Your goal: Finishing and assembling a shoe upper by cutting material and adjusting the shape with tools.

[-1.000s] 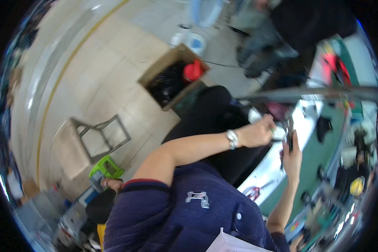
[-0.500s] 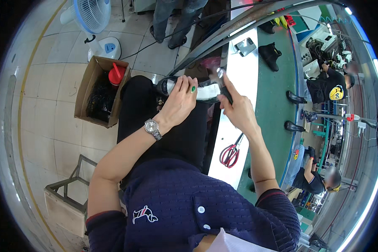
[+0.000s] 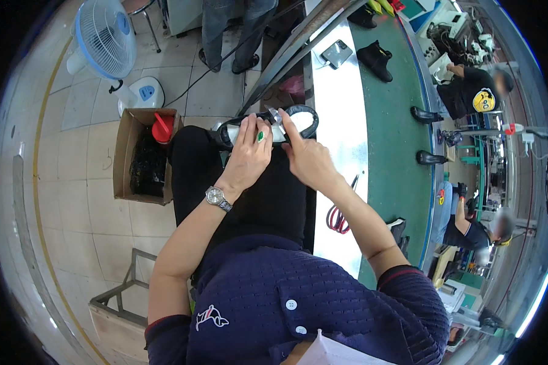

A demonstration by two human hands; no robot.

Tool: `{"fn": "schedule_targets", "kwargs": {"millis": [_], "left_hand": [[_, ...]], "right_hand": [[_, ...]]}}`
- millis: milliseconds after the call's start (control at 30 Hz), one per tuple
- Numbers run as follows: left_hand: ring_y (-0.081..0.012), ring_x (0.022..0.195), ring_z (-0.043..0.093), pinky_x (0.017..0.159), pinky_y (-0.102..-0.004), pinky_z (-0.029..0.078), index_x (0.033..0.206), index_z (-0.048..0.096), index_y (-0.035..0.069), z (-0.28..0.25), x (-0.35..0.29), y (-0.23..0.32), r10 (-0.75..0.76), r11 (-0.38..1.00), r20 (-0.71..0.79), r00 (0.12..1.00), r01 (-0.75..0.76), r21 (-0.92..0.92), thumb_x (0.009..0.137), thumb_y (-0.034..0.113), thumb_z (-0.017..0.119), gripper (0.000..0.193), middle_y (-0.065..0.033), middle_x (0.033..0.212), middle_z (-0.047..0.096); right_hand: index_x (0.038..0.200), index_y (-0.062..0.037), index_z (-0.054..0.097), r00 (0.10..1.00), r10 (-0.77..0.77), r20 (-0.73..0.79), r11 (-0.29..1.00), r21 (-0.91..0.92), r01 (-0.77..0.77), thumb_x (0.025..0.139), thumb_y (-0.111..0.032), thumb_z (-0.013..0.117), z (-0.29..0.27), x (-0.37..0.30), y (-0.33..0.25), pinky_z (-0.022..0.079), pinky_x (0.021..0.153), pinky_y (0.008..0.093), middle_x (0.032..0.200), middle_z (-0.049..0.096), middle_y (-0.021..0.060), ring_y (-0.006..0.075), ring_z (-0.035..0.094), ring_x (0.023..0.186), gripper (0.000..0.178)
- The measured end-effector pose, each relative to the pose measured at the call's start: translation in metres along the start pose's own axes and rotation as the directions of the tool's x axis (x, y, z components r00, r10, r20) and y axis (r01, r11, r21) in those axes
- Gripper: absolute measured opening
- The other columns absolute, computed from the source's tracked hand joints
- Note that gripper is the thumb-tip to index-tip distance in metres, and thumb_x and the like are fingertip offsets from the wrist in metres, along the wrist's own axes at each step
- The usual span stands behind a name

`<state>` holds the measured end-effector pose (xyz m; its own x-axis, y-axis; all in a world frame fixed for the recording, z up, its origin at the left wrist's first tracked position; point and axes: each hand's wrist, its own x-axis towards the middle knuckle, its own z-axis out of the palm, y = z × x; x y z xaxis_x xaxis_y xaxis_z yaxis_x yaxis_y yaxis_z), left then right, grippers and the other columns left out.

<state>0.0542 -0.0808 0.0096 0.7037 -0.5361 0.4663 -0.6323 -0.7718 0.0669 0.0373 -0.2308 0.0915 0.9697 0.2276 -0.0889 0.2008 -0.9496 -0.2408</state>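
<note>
A black shoe (image 3: 311, 115) with a white underside lies bottom up across my lap. My left hand (image 3: 249, 149), with a green-stoned ring and a wristwatch (image 3: 214, 195), is closed over its left part. Beside those fingers, my right hand (image 3: 307, 158) is closed around a small hand tool (image 3: 275, 115) with a shiny metal end held against the shoe. My fingers cover most of that tool, so its exact kind is unclear. Red-handled scissors (image 3: 336, 219) lie on the pale bench strip (image 3: 323, 249) near my right forearm.
To the left stand a cardboard box (image 3: 123, 164) with a red container (image 3: 162, 129), and a fan (image 3: 106, 39). A green conveyor (image 3: 383, 182) on the right carries black boots (image 3: 376, 59). Co-workers sit beyond it. A metal bar (image 3: 286, 58) slants ahead.
My right hand has moved left and lowered the tool onto the shoe; its head was raised and blurred before. The shoe's rounded right end now shows. The whole view has shifted slightly.
</note>
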Motion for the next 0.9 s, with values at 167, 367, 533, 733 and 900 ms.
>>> {"fn": "schedule_targets", "kwargs": {"millis": [167,367,533,733,900], "left_hand": [[-0.0311,0.107,0.051,0.104,-0.0402,0.037,0.118,0.055,-0.011,-0.033,0.015,-0.014,-0.152,0.988,0.071,0.986,0.154,-0.030,0.081,0.008,0.054,0.042,-0.0201,0.112,0.056],[-0.0359,0.117,0.048,0.109,-0.0396,0.032,0.121,0.052,-0.015,-0.024,-0.002,-0.014,-0.010,0.994,0.070,0.997,0.002,0.112,0.078,0.007,0.053,0.048,-0.0274,0.116,0.056],[-0.0396,0.119,0.048,0.110,-0.0411,0.032,0.123,0.049,-0.017,-0.016,-0.002,-0.012,-0.015,0.998,0.038,0.999,0.013,0.058,0.077,0.007,0.054,0.051,-0.0330,0.125,0.051],[-0.0374,0.119,0.049,0.108,-0.0413,0.034,0.124,0.048,-0.014,-0.014,-0.010,-0.011,-0.040,0.999,-0.015,0.999,0.040,0.012,0.074,0.008,0.064,0.057,-0.0284,0.126,0.051],[-0.0359,0.116,0.051,0.105,-0.0420,0.036,0.122,0.052,-0.007,-0.051,0.009,-0.025,-0.187,0.938,0.122,0.975,0.214,-0.272,0.068,0.012,0.076,0.063,-0.0221,0.119,0.055]], "right_hand": [[0.149,-0.0214,0.021,0.996,0.039,0.082,0.998,-0.047,-0.036,0.089,-0.015,0.056,-0.015,0.006,0.010,0.048,0.062,0.0518,0.065,0.062,0.0220,0.0430,0.062,0.064,0.070],[0.148,-0.0182,0.024,0.970,-0.030,-0.241,0.989,0.136,0.064,0.089,-0.019,0.058,-0.035,0.006,-0.011,0.049,0.055,0.0478,0.062,0.062,0.0191,0.0390,0.063,0.058,0.068],[0.148,-0.0150,0.023,0.988,-0.141,-0.056,0.986,-0.099,0.135,0.089,-0.016,0.056,-0.004,0.017,0.005,0.050,0.057,0.0487,0.061,0.061,0.0203,0.0406,0.063,0.059,0.067],[0.148,-0.0174,0.022,0.992,0.002,-0.129,0.993,0.121,0.014,0.089,-0.017,0.056,-0.017,0.007,-0.021,0.048,0.062,0.0523,0.066,0.061,0.0233,0.0432,0.062,0.063,0.068],[0.148,-0.0171,0.023,0.996,-0.092,0.021,0.996,0.019,0.091,0.088,-0.018,0.058,-0.001,0.012,0.007,0.048,0.062,0.0527,0.067,0.062,0.0227,0.0432,0.062,0.063,0.069]]}}
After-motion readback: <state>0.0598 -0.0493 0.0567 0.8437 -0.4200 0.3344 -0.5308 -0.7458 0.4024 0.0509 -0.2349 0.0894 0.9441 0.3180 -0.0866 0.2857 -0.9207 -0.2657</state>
